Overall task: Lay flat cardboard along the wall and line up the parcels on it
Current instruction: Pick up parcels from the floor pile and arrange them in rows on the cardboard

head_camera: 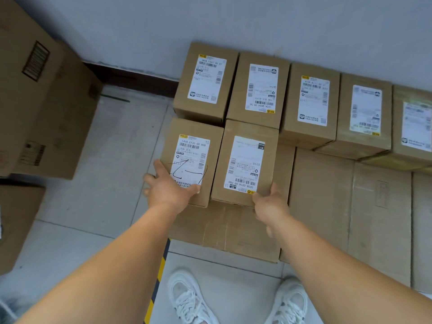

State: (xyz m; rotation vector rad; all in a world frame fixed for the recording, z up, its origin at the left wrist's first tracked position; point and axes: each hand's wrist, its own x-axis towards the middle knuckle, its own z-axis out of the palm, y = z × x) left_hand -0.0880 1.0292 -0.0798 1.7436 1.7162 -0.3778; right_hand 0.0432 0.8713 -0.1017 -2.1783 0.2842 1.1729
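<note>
Nearest you: your two white sneakers [236, 300] on the tiled floor [93, 183], with a yellow-and-black floor stripe [159, 277] beside the left foot.

Next: flat cardboard [327, 206], laid on the floor and running to the right along the wall [233, 19].

Your left hand [168, 188] grasps the near left corner of the left front parcel [194, 160], thumb on its top beside a white label marked with black pen. Your right hand [271, 204] grasps the near right corner of the right front parcel [247, 162], fingers curled at its edge. The two parcels stand touching, side by side, on the cardboard.

Behind them: a back row of parcels [308, 104], five in view, labels up, packed edge to edge against the wall; the rightmost is cut off by the frame.

Far left: large brown cartons [42, 108] stacked on the floor, apart from the cardboard.
</note>
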